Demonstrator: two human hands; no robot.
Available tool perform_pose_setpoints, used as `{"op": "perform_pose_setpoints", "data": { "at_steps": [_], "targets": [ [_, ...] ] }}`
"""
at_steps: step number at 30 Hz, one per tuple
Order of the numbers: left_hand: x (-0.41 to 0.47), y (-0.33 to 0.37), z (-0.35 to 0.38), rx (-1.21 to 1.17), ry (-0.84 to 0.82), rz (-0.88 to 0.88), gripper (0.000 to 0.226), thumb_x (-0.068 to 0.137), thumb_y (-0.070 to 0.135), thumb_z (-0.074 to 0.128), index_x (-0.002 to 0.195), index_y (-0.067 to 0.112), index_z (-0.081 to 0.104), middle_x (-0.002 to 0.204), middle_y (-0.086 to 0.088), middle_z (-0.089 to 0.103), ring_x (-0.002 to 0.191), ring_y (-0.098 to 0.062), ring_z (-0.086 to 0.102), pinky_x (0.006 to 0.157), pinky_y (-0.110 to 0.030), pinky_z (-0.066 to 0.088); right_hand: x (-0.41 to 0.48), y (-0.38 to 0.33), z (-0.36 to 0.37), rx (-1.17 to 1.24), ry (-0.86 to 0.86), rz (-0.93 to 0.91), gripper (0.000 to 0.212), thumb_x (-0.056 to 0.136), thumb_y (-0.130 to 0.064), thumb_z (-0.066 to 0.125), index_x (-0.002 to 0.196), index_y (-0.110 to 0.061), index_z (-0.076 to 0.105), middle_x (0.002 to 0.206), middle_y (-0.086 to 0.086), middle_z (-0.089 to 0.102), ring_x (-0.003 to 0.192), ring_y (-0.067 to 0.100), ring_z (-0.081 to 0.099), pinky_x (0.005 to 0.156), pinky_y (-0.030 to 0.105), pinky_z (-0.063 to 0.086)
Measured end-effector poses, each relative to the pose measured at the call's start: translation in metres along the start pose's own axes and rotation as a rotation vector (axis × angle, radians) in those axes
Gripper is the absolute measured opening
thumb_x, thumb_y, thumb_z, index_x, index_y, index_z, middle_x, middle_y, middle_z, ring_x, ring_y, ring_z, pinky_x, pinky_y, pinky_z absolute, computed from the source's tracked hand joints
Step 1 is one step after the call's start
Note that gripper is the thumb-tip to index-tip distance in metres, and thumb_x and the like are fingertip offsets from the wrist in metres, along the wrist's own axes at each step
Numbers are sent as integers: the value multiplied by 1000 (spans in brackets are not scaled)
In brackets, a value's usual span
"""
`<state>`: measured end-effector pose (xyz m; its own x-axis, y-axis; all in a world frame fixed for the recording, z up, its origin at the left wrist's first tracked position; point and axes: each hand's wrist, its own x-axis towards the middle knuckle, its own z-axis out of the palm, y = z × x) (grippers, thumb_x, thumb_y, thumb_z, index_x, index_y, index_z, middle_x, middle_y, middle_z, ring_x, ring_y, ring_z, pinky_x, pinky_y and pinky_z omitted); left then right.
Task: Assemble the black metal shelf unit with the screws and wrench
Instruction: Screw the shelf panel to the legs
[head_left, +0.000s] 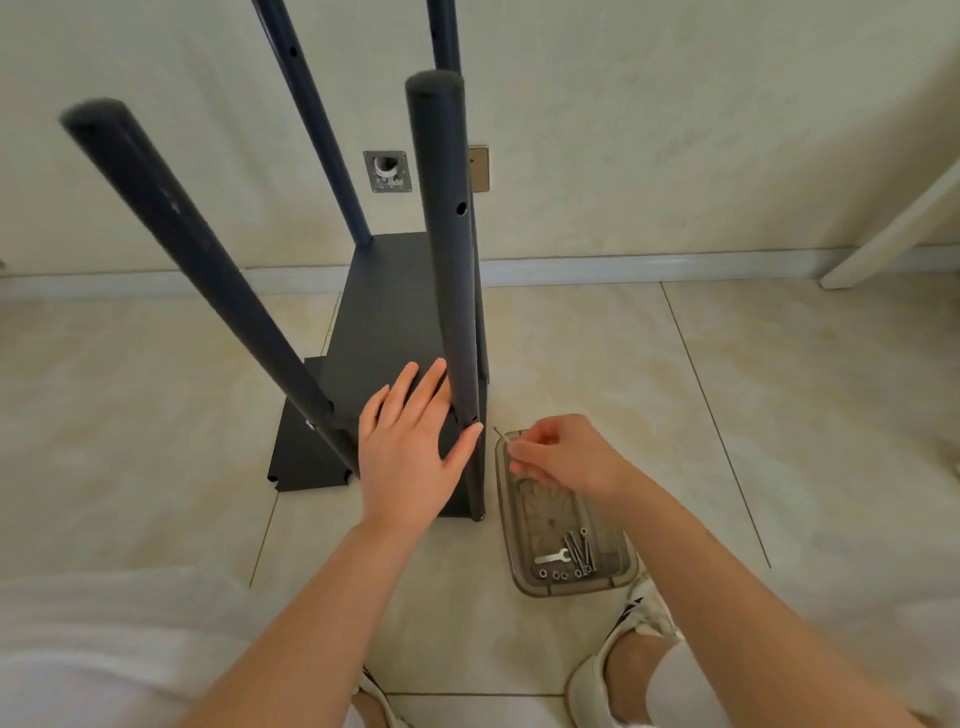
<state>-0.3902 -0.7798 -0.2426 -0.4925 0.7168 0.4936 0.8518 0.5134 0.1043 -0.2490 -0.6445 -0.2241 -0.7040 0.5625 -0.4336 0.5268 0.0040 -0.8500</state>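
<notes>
While the right hand (566, 457) pinches a screw (502, 437) between thumb and fingertips above the tray (571, 588), the lower hole (474, 417) in the near post (447, 249) lies just up and left of the screw tip. The screw's long axis runs diagonally, tip toward that hole. The post stands near-upright on the shelf panel (384, 312). The left hand (410, 452) lies flat and open on the panel, thumb against the post, gripping nothing.

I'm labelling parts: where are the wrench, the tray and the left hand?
wrench (551, 559), head view, middle of its handle.
tray (501, 483), head view, its left rim.
left hand (410, 447), head view, back of the hand.
</notes>
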Motion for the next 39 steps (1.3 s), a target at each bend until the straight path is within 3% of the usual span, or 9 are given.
{"op": "perform_pose_setpoints", "data": {
  "at_steps": [2, 6, 8, 13, 19, 25, 31, 39],
  "targets": [
    [1, 1, -2, 4, -24, -5, 54, 95, 57, 49, 131, 20, 66, 143, 1, 59, 140, -23, 46, 117, -39, 25, -17, -21, 4, 41, 95, -87, 12, 91, -23, 67, 80, -18, 70, 74, -4, 75, 65, 9, 61, 68, 28, 55],
    [2, 1, -5, -21, -43, -8, 53, 98, 57, 47, 134, 22, 64, 145, 2, 57, 142, -22, 45, 117, -38, 23, -40, -40, 11, -66, 191, -130, 14, 87, -23, 69, 74, -20, 68, 72, -1, 74, 63, 9, 60, 58, 19, 49],
    [2, 0, -5, -30, -43, -2, 53, 96, 56, 54, 135, 22, 63, 145, 2, 57, 141, -22, 46, 117, -35, 21, -44, -43, 14, -82, 187, -113, 14, 88, -24, 69, 75, -20, 68, 73, -1, 74, 67, 10, 63, 59, 19, 50],
    [4, 2, -7, -9, -59, -10, 57, 90, 54, 64, 137, 22, 63, 145, 2, 58, 139, -22, 49, 115, -37, 25, -43, -45, 20, -30, 157, -70, 11, 91, -21, 67, 82, -14, 69, 72, -3, 73, 71, 17, 64, 73, 35, 57],
    [2, 3, -10, -11, -20, 3, 60, 92, 57, 47, 134, 19, 65, 142, 0, 61, 136, -24, 53, 113, -40, 31, -33, -42, 25, 90, 141, 34, 12, 94, -17, 64, 86, -10, 69, 77, 6, 74, 60, 12, 59, 60, 22, 53],
    [3, 4, -13, -40, -45, -2, 56, 90, 52, 64, 135, 18, 64, 143, -1, 60, 136, -25, 52, 113, -41, 35, -30, -36, 27, 158, 143, 39, 11, 94, -17, 64, 89, -9, 70, 76, 6, 73, 58, 11, 57, 60, 22, 53],
    [3, 6, -16, -47, -60, -15, 60, 92, 56, 47, 136, 18, 64, 143, -1, 60, 137, -25, 52, 113, -42, 35, -27, -34, 28, 156, 162, -8, 14, 95, -17, 63, 86, -8, 69, 68, 0, 70, 58, 11, 58, 64, 24, 55],
    [6, 11, -20, -106, -128, -58, 60, 89, 49, 70, 140, 19, 60, 147, 0, 55, 141, -25, 47, 116, -39, 23, -23, -34, 32, 223, 185, -98, 12, 91, -22, 69, 90, -10, 68, 76, 7, 68, 68, 13, 66, 68, 27, 60]
  ]
}}
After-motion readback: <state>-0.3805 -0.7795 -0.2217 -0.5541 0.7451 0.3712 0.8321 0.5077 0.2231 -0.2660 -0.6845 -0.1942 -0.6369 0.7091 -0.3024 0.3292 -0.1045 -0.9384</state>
